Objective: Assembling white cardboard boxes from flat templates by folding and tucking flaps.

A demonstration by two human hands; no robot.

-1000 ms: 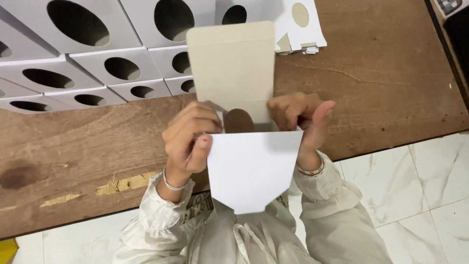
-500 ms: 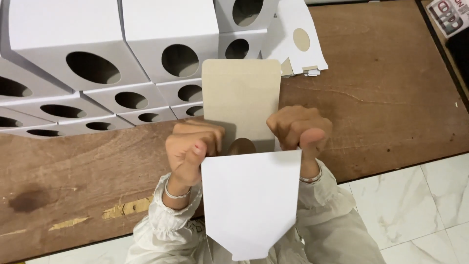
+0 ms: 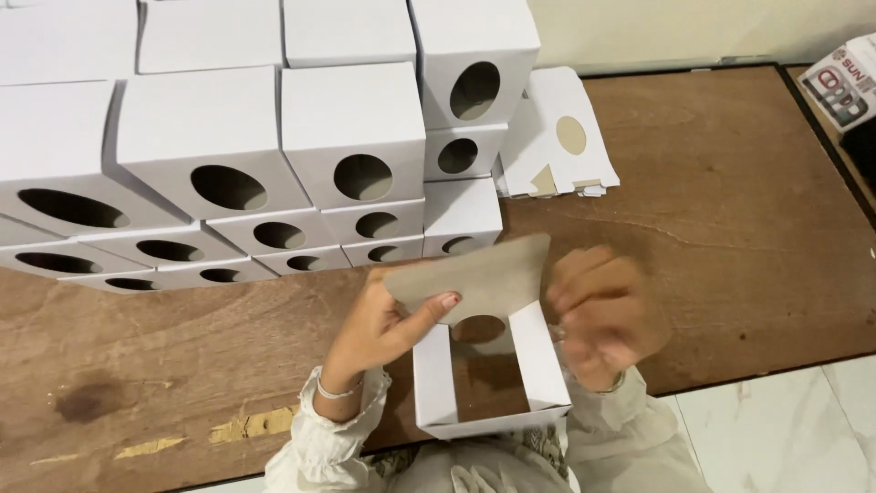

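left hand: clamped on the carton; thumb over the brown flap, fingers behind it; I see a bracelet at the wrist
right hand: blurred; fingers curled against the carton's right wall; looks closed on it, though I can't tell how firmly
carton: white cardboard, opened into a square tube between my two hands; open end faces the camera; round hole in its far panel, just below the left thumb; brown inner side of the flap tilts up and right from the grip
stacked boxes: white, each with a round hole; up and left of the grip, several rows deep; nearest one just past the flap, not touching
flat blanks: small pile up and right of the grip, beside the stack
table: brown wood under both hands; scuffed patches down-left of the left wrist
floor: pale marble tiles, right of and below the right hand
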